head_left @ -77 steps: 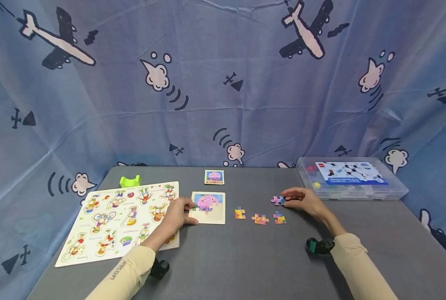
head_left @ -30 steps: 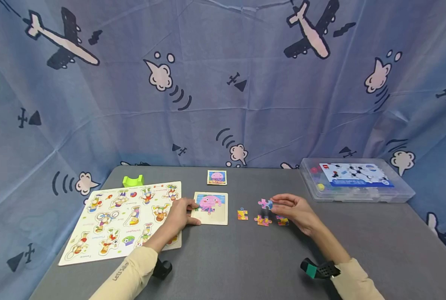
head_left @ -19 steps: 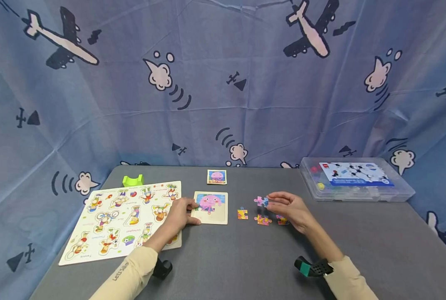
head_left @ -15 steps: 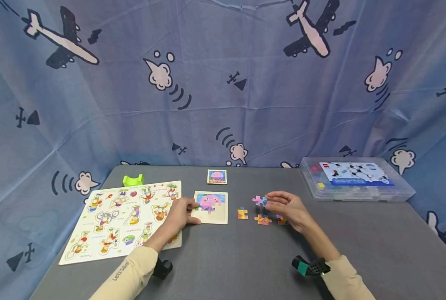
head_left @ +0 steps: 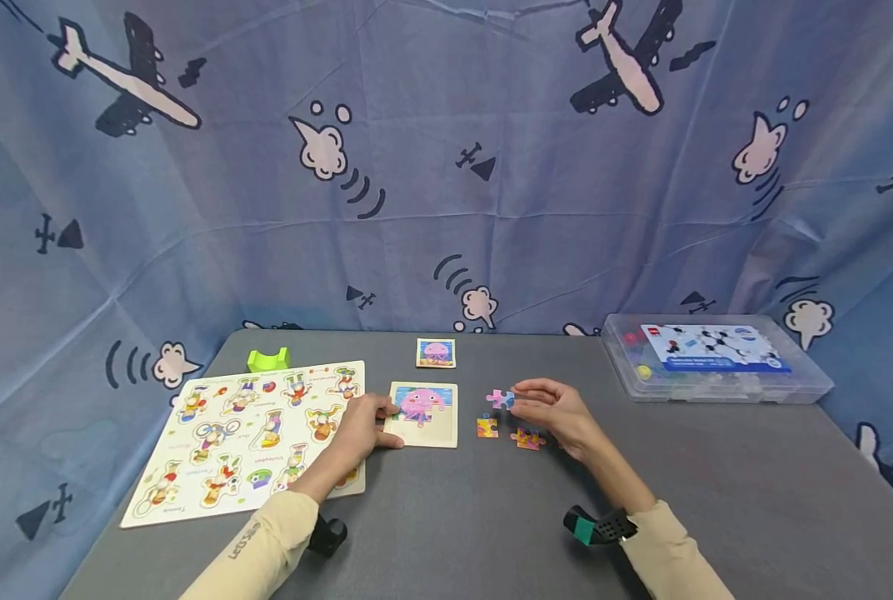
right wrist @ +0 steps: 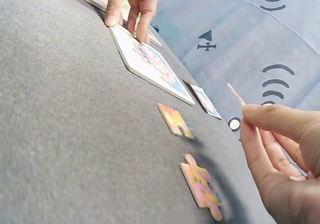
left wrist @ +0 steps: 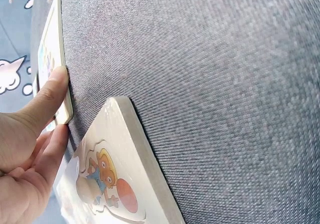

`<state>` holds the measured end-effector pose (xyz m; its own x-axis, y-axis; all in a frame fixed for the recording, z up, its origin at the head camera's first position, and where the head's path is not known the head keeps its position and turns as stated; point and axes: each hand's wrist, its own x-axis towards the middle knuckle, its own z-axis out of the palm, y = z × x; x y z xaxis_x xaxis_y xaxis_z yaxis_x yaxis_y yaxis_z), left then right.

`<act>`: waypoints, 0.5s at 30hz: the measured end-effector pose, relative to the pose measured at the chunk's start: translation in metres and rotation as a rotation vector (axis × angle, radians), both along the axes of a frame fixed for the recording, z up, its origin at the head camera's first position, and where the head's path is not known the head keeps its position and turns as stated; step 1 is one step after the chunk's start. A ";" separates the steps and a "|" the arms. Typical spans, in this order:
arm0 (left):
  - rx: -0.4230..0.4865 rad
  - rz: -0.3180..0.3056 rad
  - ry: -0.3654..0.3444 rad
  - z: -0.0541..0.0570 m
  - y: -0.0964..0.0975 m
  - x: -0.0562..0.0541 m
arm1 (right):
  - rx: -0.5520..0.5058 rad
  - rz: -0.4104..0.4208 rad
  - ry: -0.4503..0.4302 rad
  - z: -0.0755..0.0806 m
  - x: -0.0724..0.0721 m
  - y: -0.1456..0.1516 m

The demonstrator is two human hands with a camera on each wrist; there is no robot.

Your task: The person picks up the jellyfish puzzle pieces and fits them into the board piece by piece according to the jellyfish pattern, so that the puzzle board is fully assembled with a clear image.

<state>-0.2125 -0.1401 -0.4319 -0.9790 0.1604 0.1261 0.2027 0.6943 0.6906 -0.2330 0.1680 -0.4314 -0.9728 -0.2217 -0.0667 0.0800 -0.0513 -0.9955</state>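
Observation:
My right hand (head_left: 559,417) pinches a pink-and-blue jigsaw piece (head_left: 497,398) between thumb and fingers, held up above the table. The right wrist view shows that piece edge-on at the fingertips. With thumb and fingers, my left hand (head_left: 358,432) grips the left part of a small square puzzle tray (head_left: 445,431), which bears a partly filled pink octopus picture with pale bare wood at lower right. Between tray and right hand lie a yellow jigsaw piece (head_left: 487,427) and a pink-and-yellow piece (head_left: 528,439). Another piece is mostly hidden behind the right hand.
A large wooden board with cartoon animal figures (head_left: 240,450) lies at left, under the left forearm. Behind it stands a green block (head_left: 268,360). A small octopus picture card (head_left: 436,353) lies behind the tray. A clear plastic case (head_left: 716,383) sits at back right.
My right hand has picked up the pink-and-blue jigsaw piece and carried it left, past the other loose pieces toward the puzzle tray. The left hand has stayed at the tray.

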 end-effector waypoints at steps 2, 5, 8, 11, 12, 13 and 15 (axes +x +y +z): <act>0.003 -0.003 -0.001 0.001 0.000 0.001 | -0.003 0.004 -0.005 -0.001 -0.001 -0.004; 0.009 0.000 -0.010 0.003 0.001 0.002 | 0.009 0.008 -0.008 -0.002 -0.002 -0.010; -0.002 -0.002 -0.007 0.004 0.001 0.002 | 0.018 0.009 -0.008 -0.005 -0.004 -0.016; -0.007 0.000 -0.005 0.003 0.000 0.001 | 0.033 0.008 -0.022 -0.007 -0.006 -0.022; -0.008 -0.002 -0.004 0.003 0.000 0.001 | 0.034 0.007 -0.029 -0.007 -0.006 -0.025; -0.009 -0.003 -0.002 0.003 0.000 0.000 | 0.044 0.004 -0.033 -0.008 -0.006 -0.027; -0.010 -0.004 0.002 0.001 0.000 0.000 | 0.046 0.001 -0.038 -0.008 -0.007 -0.032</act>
<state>-0.2127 -0.1406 -0.4306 -0.9781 0.1655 0.1260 0.2065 0.7003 0.6834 -0.2400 0.1362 -0.4398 -0.9692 -0.2185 -0.1139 0.1181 -0.0058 -0.9930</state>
